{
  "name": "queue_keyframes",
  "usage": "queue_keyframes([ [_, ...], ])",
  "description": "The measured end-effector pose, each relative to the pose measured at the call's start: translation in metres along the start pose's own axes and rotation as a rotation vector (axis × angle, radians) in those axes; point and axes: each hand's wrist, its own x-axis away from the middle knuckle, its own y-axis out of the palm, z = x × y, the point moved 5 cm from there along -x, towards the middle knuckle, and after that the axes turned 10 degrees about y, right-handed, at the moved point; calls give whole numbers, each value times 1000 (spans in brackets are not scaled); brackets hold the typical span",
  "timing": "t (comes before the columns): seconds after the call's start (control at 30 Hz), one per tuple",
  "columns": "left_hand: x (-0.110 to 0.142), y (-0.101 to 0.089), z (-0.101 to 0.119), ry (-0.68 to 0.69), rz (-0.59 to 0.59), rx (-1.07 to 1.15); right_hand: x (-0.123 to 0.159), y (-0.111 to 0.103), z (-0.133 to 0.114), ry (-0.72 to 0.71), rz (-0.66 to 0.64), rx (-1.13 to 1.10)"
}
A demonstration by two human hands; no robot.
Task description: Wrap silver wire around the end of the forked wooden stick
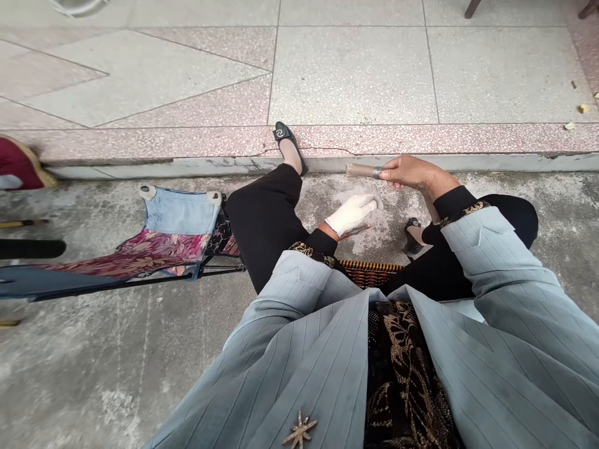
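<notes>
I sit on a woven stool point(372, 272) over a concrete floor. My right hand point(407, 173), bare, is closed around a brown cylindrical handle with a metal ring point(365, 171), held level above the ground near the step. My left hand point(352, 213) wears a white glove and reaches down, fingers stretched flat over a pale dusty patch point(374, 227) of concrete. A thin reddish stick point(354, 233) lies on the ground just below the gloved hand. My legs in black trousers spread to both sides, with black shoes point(287, 138) on.
A low folding seat of denim and floral cloth point(159, 246) stands to the left. A raised terrazzo step point(187, 163) runs across ahead. A maroon cushion point(19, 165) lies at far left. Dark tool handles point(30, 248) lie at the left edge.
</notes>
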Motion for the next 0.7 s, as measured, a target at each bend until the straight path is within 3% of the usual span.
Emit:
queue_keyframes([
  [0.13,2,8,-6,-16,-48,-81,-11,-4,3,98,170,388],
  [0.23,2,2,-4,-9,-25,-155,-16,4,7,138,123,652],
  [0.3,3,-6,0,3,-19,-168,-17,12,11,126,27,702],
  [0.37,5,-14,2,-8,2,-145,-15,20,14,100,-128,655],
  [0.47,7,-22,1,-49,83,-2,-2,33,15,57,-520,456],
  [0.53,6,-20,-3,-78,135,141,10,34,8,-29,-697,268],
  [0.6,5,-15,-9,-108,186,259,16,24,-1,-128,-665,84],
  [0.7,4,-9,-16,-157,241,327,14,4,-6,-181,-444,-75],
])
